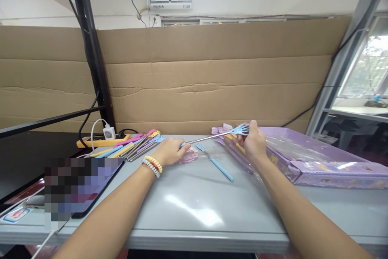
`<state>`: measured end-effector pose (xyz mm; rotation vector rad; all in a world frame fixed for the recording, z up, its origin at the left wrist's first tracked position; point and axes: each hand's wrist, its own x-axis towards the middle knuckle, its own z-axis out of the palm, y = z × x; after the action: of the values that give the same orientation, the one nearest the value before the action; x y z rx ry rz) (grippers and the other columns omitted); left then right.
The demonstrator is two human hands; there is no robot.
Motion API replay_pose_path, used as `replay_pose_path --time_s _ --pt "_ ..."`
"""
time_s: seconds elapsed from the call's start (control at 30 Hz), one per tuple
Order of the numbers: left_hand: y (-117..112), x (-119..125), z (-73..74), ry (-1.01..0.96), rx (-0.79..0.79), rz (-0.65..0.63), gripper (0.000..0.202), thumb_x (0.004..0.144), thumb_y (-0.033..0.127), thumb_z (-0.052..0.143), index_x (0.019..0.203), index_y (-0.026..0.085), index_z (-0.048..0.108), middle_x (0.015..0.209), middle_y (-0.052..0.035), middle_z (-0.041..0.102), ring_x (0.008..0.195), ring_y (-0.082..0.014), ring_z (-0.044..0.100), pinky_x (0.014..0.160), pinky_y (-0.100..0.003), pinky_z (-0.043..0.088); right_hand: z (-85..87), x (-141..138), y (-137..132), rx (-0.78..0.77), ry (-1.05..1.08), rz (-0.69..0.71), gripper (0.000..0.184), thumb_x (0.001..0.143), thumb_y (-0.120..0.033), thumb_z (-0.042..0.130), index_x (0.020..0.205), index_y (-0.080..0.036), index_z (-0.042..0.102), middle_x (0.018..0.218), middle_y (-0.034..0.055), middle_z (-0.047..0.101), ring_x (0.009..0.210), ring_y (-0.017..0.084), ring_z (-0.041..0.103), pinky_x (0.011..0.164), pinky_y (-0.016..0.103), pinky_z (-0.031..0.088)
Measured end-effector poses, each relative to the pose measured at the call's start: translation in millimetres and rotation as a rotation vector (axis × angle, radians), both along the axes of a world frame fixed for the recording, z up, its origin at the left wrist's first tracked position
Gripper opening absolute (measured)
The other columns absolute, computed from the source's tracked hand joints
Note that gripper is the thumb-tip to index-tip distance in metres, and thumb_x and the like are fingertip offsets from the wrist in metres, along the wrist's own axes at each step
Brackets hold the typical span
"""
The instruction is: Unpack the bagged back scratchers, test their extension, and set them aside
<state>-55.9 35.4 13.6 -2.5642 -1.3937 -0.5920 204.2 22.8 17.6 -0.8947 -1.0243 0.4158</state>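
An extended back scratcher [209,137] with a metal shaft and a light-blue claw is stretched between my two hands above the table. My left hand [169,150], with beaded bracelets at the wrist, is closed round its handle end. At the claw end, my right hand [254,142] is closed with the fingers at the claw; its fingertips are partly hidden. Below lies a shorter blue back scratcher [221,168] on the grey table [194,206]. Small pink printed packaging [188,156] sits just beyond my left hand. Left of that hand is a pile of colourful back scratchers [133,148].
At the right stands an open purple box [333,174] with clear plastic in it. Wrapped items in clear bags [235,150] lie beside it. A tablet [97,186], a yellow power strip [100,142] and cables occupy the left. A cardboard sheet [212,77] walls off the back.
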Motion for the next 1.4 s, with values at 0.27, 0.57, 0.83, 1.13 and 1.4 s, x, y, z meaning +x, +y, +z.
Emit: replay_pose_path --time_s 0.27,0.57,0.83,1.13,1.4 --pt "-8 5 4.2 0.052 -0.06 0.018 0.05 0.09 0.049 0.02 0.077 0.018 0.058 0.069 -0.009 0.062 0.065 -0.0222 0.058 0.056 -0.03 0.032 -10.3 -2 4 -0.098 -0.261 -0.301 0.044 0.082 -0.055 0.041 0.052 -0.023 0.038 0.038 -0.0029 0.042 0.04 0.012 0.039 0.043 0.027 0.029" --pt "-14 14 0.4 0.078 -0.089 -0.018 0.05 0.091 0.047 0.017 0.081 0.018 0.057 0.07 -0.0087 0.062 0.064 -0.0218 0.057 0.057 -0.03 0.033 -11.0 -10 2 -0.167 -0.253 -0.216 0.05 0.082 -0.056 0.04 0.046 -0.022 0.038 0.036 -0.002 0.042 0.037 0.011 0.038 0.041 0.026 0.029" --pt "-23 26 2.4 -0.053 -0.119 -0.106 0.049 0.091 0.048 0.015 0.078 0.02 0.053 0.065 -0.004 0.058 0.059 -0.0175 0.053 0.052 -0.028 0.027 -7.8 -62 -23 -0.045 -0.411 0.076 0.051 0.083 -0.056 0.039 0.046 -0.022 0.039 0.037 -0.0022 0.04 0.038 0.01 0.036 0.042 0.024 0.031" --pt "-22 26 0.7 -0.039 -0.092 -0.117 0.048 0.091 0.05 0.018 0.08 0.019 0.053 0.064 -0.0034 0.057 0.059 -0.017 0.053 0.052 -0.027 0.028 -15.4 -49 -18 -0.199 -0.257 0.625 0.031 0.07 -0.047 0.063 0.074 -0.016 0.059 0.047 -0.0022 0.051 0.037 0.009 0.041 0.036 0.021 0.027" --pt "-21 31 -1.3 -0.194 -0.143 -0.241 0.047 0.091 0.051 0.019 0.075 0.019 0.051 0.06 -0.0008 0.055 0.053 -0.0141 0.047 0.052 -0.025 0.028 -17.0 -62 -17 -0.163 -0.059 0.68 0.03 0.06 -0.04 0.073 0.072 -0.016 0.06 0.048 -0.0018 0.052 0.039 0.008 0.043 0.034 0.02 0.03"
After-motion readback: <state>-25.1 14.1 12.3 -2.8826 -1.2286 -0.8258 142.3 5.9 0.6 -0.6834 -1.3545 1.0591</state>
